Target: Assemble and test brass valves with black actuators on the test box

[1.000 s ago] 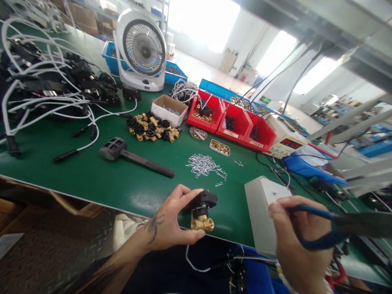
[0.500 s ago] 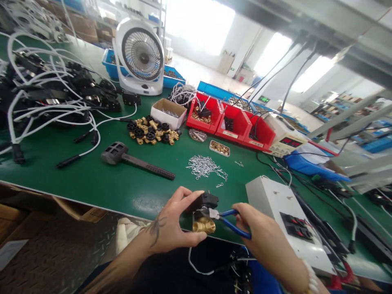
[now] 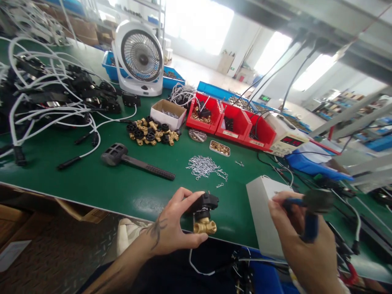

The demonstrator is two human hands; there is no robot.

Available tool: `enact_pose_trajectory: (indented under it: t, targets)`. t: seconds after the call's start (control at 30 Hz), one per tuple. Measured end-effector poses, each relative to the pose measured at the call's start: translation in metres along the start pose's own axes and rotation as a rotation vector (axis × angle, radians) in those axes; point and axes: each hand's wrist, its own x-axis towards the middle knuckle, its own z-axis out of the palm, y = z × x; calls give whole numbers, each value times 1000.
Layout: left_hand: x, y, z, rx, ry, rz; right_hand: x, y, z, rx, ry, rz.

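My left hand (image 3: 174,224) grips a brass valve (image 3: 204,227) with a black plastic actuator (image 3: 208,201) on top, at the table's front edge. The thumb presses the brass body and the fingers wrap the black housing; a white cable hangs below. My right hand (image 3: 301,232) is closed round blue-handled pliers (image 3: 310,226), over the grey box (image 3: 265,216) at the right. Motion smears the pliers, and a dark blurred part shows at their upper end. A pile of silver spring clips (image 3: 202,166) lies beyond the valve.
A black mallet (image 3: 137,161) lies left of the clips. Behind are brass fittings (image 3: 153,132), a white carton (image 3: 169,114), a tin of small brass parts (image 3: 219,148) and red bins (image 3: 232,126). A white fan (image 3: 141,57) and tangled cabled units (image 3: 61,90) occupy the left.
My right hand has moved right with the pliers, away from the valve and over the grey box. My left hand still holds the valve in nearly the same place.
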Motion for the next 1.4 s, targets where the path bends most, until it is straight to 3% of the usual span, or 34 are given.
enact_pose_trajectory:
  t: [0.03,0.13,0.17,0.23,0.33,0.37,0.5,0.53,0.63,0.7,0.83,0.97,1.1,1.4]
  targets:
    - [0,0,0,5,0,1,-1,0,1,-8,-27,-11]
    - [0,1,0,20,-14,-8,-2,-1,4,-101,-391,-185]
    - [1,2,0,24,-19,-10,-1,-1,4,-121,-460,-222]
    - [1,2,0,25,-23,-8,1,-1,1,-96,-364,-208]
    - [1,3,-1,28,-22,-3,0,-2,1,-28,-38,-89]
    - [1,3,-1,32,-20,-6,-2,-2,2,-36,-37,-98]
    - [0,4,-2,43,-29,-20,-4,-3,7,-150,-416,-310]
    - [0,4,-2,43,-31,-18,-3,-4,5,-152,-428,-316]
    - [0,3,-2,52,-25,-9,0,-6,0,-71,-190,-187]
    - [0,4,-1,62,-16,-3,-2,-5,1,-57,-141,-160]
    - [-1,8,5,121,12,14,-10,-4,11,-100,-451,-194]
    - [-4,9,15,126,55,25,-10,-10,13,268,-542,40]
    - [-6,9,20,40,151,-7,-9,-13,20,551,-770,63]
    - [-5,13,19,-18,149,-57,-13,-7,35,575,-810,-40]
